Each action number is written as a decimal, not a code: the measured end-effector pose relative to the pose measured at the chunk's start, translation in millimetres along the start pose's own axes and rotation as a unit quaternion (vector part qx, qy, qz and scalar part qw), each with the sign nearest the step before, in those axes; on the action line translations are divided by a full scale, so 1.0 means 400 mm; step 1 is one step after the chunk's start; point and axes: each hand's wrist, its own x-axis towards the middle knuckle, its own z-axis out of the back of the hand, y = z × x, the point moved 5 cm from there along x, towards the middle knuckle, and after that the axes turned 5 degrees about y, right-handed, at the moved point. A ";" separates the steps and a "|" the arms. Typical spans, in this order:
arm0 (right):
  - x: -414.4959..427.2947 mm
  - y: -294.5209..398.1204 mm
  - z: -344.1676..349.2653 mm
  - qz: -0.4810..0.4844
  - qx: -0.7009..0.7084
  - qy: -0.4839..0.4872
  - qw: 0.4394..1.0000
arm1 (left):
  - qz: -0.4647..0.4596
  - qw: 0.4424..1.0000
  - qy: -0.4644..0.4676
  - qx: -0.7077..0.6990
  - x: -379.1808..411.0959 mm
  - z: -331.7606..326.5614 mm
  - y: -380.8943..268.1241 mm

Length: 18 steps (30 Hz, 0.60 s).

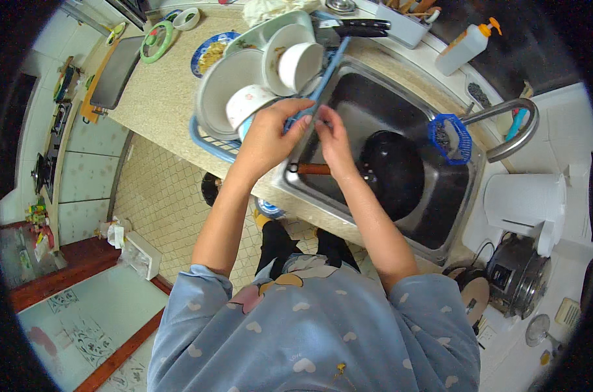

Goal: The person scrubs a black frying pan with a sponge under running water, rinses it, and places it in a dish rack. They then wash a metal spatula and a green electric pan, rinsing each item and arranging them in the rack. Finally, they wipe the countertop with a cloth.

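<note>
My left hand (269, 132) hovers over the right edge of a blue plastic dish rack (213, 147), close to a white bowl with a floral print (247, 104). Its thumb and forefinger are spread, with nothing visible between them. To its right, my right hand (335, 139) is above the left side of the stainless steel sink (360, 85), fingers loosely curled and apart, apparently holding nothing. Below it in the sink lies a black wok (397, 176), whose brown handle (312, 169) rests across the sink's near-left rim. The rack holds a large pale bowl (213, 98) and a small white bowl (301, 66).
Black-handled knives (365, 27) stick out over the sink's back corner. A curved faucet (517, 105) and a blue strainer basket (451, 139) are at the sink's right. A pump bottle (465, 46) stands on the ledge. A plate of food (211, 56) sits behind the rack.
</note>
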 end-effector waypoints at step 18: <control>0.030 0.176 -0.252 0.099 -0.271 -0.148 0.946 | 0.331 0.840 -0.086 -0.420 0.002 0.325 0.730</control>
